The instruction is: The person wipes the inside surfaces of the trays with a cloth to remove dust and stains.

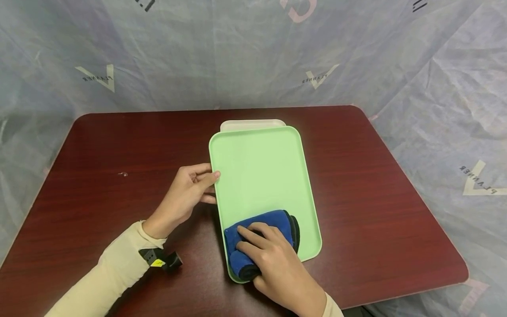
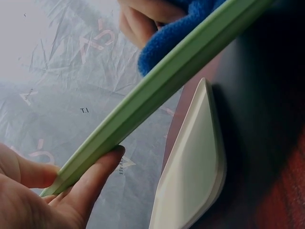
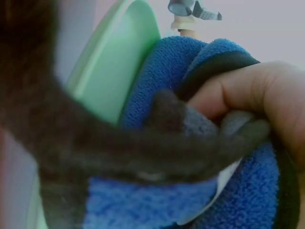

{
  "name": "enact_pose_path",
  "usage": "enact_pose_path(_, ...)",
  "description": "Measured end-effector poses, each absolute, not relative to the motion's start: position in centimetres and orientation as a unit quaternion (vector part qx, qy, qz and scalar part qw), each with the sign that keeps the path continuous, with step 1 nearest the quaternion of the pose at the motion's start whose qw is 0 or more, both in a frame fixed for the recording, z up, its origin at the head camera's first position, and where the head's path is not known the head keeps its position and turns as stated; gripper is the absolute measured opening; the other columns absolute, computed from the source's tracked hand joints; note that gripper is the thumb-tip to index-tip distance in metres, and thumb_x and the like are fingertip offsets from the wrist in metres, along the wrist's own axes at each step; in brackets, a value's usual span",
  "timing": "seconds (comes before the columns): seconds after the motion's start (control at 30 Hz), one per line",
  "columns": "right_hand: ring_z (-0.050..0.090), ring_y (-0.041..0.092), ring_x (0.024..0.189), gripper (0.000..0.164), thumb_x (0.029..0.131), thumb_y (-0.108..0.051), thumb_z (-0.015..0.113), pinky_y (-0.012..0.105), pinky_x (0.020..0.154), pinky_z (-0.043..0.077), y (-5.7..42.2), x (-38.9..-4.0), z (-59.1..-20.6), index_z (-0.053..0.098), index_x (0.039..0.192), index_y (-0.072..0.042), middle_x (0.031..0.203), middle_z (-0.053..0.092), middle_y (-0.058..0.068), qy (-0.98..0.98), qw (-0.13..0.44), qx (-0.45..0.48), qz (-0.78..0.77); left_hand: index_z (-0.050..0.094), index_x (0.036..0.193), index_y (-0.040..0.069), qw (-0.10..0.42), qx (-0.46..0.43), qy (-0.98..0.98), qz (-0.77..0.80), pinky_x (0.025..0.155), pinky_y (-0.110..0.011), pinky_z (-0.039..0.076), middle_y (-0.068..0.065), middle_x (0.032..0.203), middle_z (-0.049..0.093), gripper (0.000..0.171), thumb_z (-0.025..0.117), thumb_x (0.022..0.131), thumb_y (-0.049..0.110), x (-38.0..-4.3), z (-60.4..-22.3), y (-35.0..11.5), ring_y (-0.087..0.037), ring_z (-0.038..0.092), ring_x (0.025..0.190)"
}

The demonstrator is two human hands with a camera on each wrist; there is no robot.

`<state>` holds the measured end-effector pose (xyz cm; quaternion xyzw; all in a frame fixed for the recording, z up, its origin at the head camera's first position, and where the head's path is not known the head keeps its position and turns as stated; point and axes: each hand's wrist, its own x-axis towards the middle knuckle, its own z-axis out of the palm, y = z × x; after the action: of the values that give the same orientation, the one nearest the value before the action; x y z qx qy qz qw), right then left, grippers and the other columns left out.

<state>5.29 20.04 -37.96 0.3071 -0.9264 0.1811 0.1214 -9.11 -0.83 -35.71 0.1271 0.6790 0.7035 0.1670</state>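
A light green rectangular tray (image 1: 257,171) is held up off the table, as its edge in the left wrist view shows. My left hand (image 1: 184,193) pinches its left rim, thumb on top and fingers beneath. Over the near end of the tray, my right hand (image 1: 277,264) grips a folded blue cloth (image 1: 273,217) with black edging and presses it on the surface. In the right wrist view, the cloth's (image 3: 159,67) folds bunch around the curled fingers. A cream tray (image 2: 190,167) lies below the green one, mostly hidden from the head view.
The dark red wooden table (image 1: 376,198) has rounded corners. Grey printed sheeting (image 1: 214,66) hangs behind it and along the sides. A small pale mark (image 1: 123,174) is on the tabletop at the left. A black wrist camera (image 1: 172,261) sits by the left sleeve.
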Motion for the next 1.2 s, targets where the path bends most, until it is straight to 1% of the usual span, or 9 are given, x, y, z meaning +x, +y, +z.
enact_pose_path(0.27,0.051,0.02,0.125,0.061,0.058,0.006,0.062,0.043,0.101,0.046,20.3,6.2,-38.3,0.073,0.114,-0.013,0.138,0.06,0.004,-0.922,0.108,0.319,0.193,0.062,0.125,-0.007,0.171,0.13,0.675,0.706,0.064,-0.041,0.061,-0.019,0.1,0.073,0.029,0.057,0.102,0.011,-9.1,-35.6,-1.0,-0.025,0.074,0.084)
enact_pose_path(0.53,0.052,0.017,0.123,0.06,0.057,0.006,0.062,0.042,0.095,0.049,20.7,6.3,-38.6,0.074,0.112,-0.015,0.137,0.06,0.001,-0.927,0.112,0.302,0.194,0.061,0.127,-0.005,0.181,0.134,0.671,0.707,0.067,-0.042,0.061,-0.018,0.101,0.073,0.03,0.056,0.103,0.012,-9.1,-35.6,-1.1,-0.026,0.074,0.084)
enact_pose_path(0.77,0.052,0.015,0.123,0.059,0.059,0.01,0.06,0.042,0.092,0.051,22.8,6.2,-38.8,0.075,0.11,-0.015,0.134,0.063,0.0,-0.942,0.11,0.256,0.188,0.061,0.125,-0.006,0.184,0.143,0.67,0.705,0.067,-0.043,0.061,-0.02,0.1,0.073,0.029,0.055,0.103,0.011,-9.3,-35.6,-1.2,-0.026,0.074,0.082)
enact_pose_path(1.0,0.054,0.015,0.122,0.059,0.059,0.013,0.057,0.045,0.094,0.05,25.4,6.2,-38.8,0.076,0.107,-0.016,0.132,0.064,-0.002,-0.955,0.108,0.194,0.195,0.061,0.126,-0.006,0.188,0.146,0.668,0.705,0.067,-0.044,0.061,-0.02,0.101,0.073,0.029,0.055,0.103,0.011,-9.4,-35.6,-1.1,-0.026,0.074,0.082)
enact_pose_path(1.2,0.055,0.016,0.122,0.06,0.059,0.014,0.055,0.047,0.096,0.049,27.2,6.3,-38.9,0.076,0.106,-0.016,0.131,0.065,-0.003,-0.96,0.113,0.163,0.198,0.061,0.126,-0.007,0.19,0.15,0.667,0.705,0.067,-0.044,0.061,-0.02,0.101,0.073,0.029,0.054,0.104,0.01,-9.4,-35.7,-1.2,-0.026,0.074,0.082)
